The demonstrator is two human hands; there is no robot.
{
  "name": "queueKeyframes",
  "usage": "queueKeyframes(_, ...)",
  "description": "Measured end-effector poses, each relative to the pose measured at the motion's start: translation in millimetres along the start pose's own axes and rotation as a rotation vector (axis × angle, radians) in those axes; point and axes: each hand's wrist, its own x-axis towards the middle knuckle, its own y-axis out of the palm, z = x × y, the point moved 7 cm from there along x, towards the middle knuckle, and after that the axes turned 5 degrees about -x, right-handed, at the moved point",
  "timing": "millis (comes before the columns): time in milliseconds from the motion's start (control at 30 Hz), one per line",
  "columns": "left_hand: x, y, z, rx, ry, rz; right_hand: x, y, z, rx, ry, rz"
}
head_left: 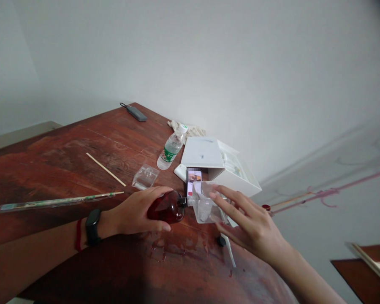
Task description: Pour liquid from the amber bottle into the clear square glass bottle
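My left hand (136, 211) is wrapped over a small bottle of dark red liquid (166, 207) lying on its side, its black neck pointing right into a clear square container (204, 202). My right hand (247, 221) holds that clear container, fingers spread along its side. Both rest on a reddish wooden table (66, 147). A black band sits on my left wrist. A wet red spill (171, 247) lies on the table just under the bottle.
A white open box (215, 162), a phone (194, 179), a plastic water bottle (171, 147), an empty clear container (145, 176), a wooden stick (105, 169), a long wrapped stick (50, 202), a grey device (136, 112) and a small black cap (221, 241) lie about.
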Motion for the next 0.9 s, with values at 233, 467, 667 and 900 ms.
queueKeyframes(233,0,-0.4,1,-0.014,0.004,0.001,5,-6,1,-0.069,-0.036,-0.003)
queueKeyframes(467,1,-0.2,2,-0.021,-0.008,-0.003,13,-11,5,-0.093,-0.057,-0.012)
queueKeyframes(667,2,-0.7,3,-0.052,0.003,0.003,20,-15,9,-0.166,-0.089,0.020)
queueKeyframes(900,2,-0.3,6,-0.092,-0.005,0.000,26,-17,10,-0.165,-0.136,0.043)
